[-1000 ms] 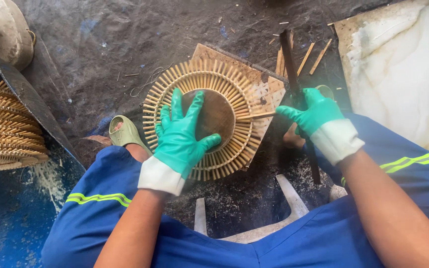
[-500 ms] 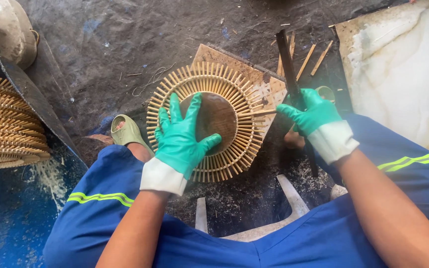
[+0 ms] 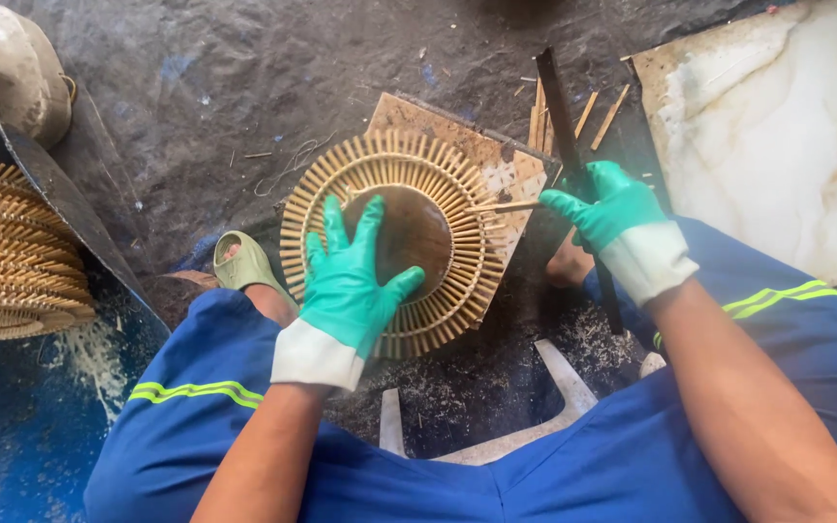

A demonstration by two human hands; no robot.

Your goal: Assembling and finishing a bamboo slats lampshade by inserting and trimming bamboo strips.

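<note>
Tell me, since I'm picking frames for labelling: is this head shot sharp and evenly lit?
Head view: soft daylight, no harsh shadows; left hand, round slatted frame and right hand on the dark blade look sharp; pale slab is bright but not blown out.

Dark, gritty tarp floor (image 3: 196, 107) strewn with wood shavings, a pale stone slab (image 3: 787, 126) at one side, under daylight.

Green gloves with white cuffs, blue trousers with yellow stripes, seemingly a green sandal (image 3: 244, 263).
</note>
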